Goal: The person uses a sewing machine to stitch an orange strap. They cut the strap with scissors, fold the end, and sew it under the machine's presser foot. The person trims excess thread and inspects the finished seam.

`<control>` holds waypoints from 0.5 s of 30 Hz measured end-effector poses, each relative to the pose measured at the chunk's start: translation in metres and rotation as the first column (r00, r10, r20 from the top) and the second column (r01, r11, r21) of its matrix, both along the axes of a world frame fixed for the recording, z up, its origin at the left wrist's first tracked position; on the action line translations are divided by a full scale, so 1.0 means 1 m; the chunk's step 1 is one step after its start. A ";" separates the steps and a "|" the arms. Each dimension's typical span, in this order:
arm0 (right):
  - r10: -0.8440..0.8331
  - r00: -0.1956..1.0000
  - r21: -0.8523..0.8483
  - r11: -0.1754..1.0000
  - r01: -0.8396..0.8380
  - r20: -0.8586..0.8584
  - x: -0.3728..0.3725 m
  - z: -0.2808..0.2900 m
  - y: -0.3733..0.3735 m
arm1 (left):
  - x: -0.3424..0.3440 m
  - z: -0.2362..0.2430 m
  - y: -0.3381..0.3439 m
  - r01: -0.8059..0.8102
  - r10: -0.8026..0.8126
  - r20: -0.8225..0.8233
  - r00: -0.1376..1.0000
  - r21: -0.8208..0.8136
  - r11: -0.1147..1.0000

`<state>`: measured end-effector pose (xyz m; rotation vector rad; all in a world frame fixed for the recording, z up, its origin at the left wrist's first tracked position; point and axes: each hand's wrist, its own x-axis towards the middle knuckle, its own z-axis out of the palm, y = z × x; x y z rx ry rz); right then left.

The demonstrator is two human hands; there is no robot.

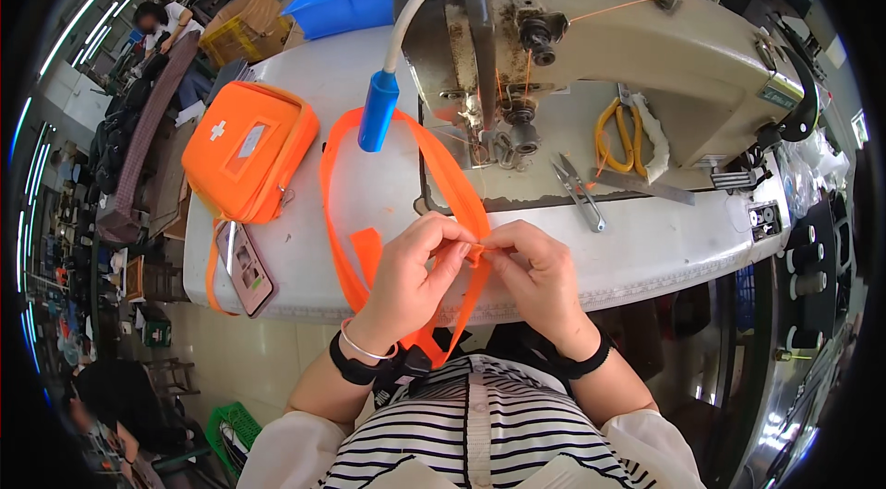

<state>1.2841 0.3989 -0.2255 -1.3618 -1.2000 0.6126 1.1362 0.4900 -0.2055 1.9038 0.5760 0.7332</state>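
Both hands meet in front of my body, over the near edge of the sewing table. My left hand [415,269] pinches a bright orange webbing strap [454,177] between thumb and fingertips. Right beside it, my right hand [537,273] pinches the same strap, at a small bunched or folded spot between the fingertips. The strap loops up across the table toward the sewing machine [591,28] and hangs down over the edge near my lap. One loose orange end stands up left of my left hand. The exact fold is partly hidden by my fingers.
An orange first-aid pouch [251,152] with a white cross sits at left, beside a phone [244,269]. Thread snips [580,194], yellow-handled scissors [620,134] and a metal ruler [641,186] lie right. A blue-headed lamp [377,111] hangs overhead; a blue bin [346,9] stands behind.
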 end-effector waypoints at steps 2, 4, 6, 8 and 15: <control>0.009 0.999 -0.029 1.000 -0.010 -0.039 -0.001 -0.001 0.000 | -0.002 -0.002 0.001 0.022 -0.021 0.015 1.000 -0.130 0.991; 0.009 0.997 -0.051 0.999 -0.013 -0.080 -0.001 -0.004 0.001 | -0.005 -0.004 0.006 0.065 -0.058 0.034 0.998 -0.256 0.964; 0.000 0.998 -0.056 0.998 -0.003 -0.059 0.000 -0.004 0.002 | -0.006 -0.005 0.011 0.106 -0.093 0.058 0.994 -0.303 0.947; -0.010 1.000 -0.057 0.998 0.009 -0.027 0.000 -0.004 0.003 | -0.007 -0.004 0.013 0.124 -0.115 0.046 0.992 -0.284 0.951; -0.149 0.957 0.000 0.988 0.154 0.248 0.020 0.003 -0.008 | -0.004 -0.008 0.007 0.034 -0.034 0.001 0.999 0.076 0.997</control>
